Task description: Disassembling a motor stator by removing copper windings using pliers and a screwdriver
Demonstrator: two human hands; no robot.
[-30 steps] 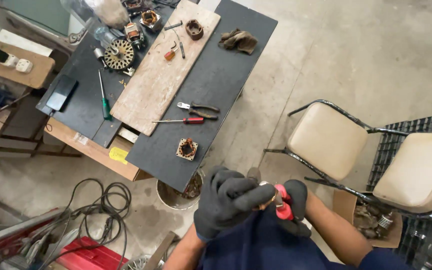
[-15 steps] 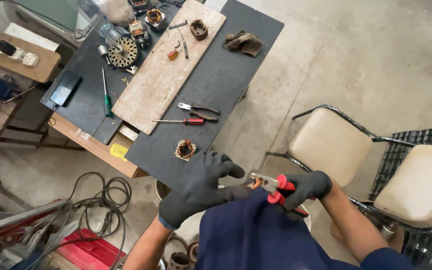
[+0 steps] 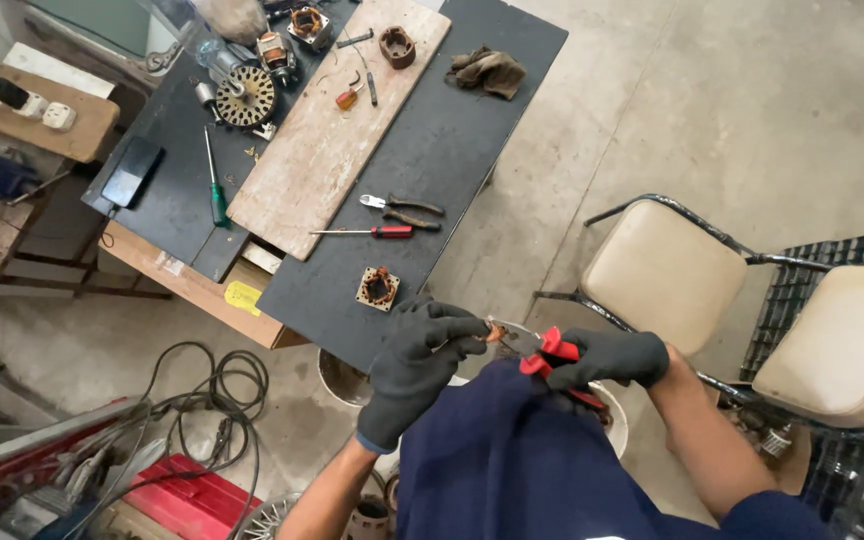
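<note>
My right hand (image 3: pixel 607 358), in a dark glove, grips red-handled pliers (image 3: pixel 542 352) over my lap; their jaws point left. My left hand (image 3: pixel 417 360), also gloved, pinches a small copper-coloured piece (image 3: pixel 493 333) right at the plier jaws. Both hands hover just in front of the near end of a black table (image 3: pixel 452 150). A small square motor stator (image 3: pixel 378 287) with copper windings lies on that table, just beyond my left hand.
A wooden board (image 3: pixel 332 130) on the black table carries small parts. A red-handled screwdriver (image 3: pixel 372 232), dark pliers (image 3: pixel 402 208), a green screwdriver (image 3: pixel 214 185), a rag (image 3: pixel 489 70) and a phone (image 3: pixel 132 172) lie around it. Two cream chairs (image 3: pixel 667 275) stand right; cables (image 3: pixel 212 390) lie left.
My hands have moved apart and lower, the left opening out toward the table edge and then pinching the piece at the plier jaws. The view has shifted slightly.
</note>
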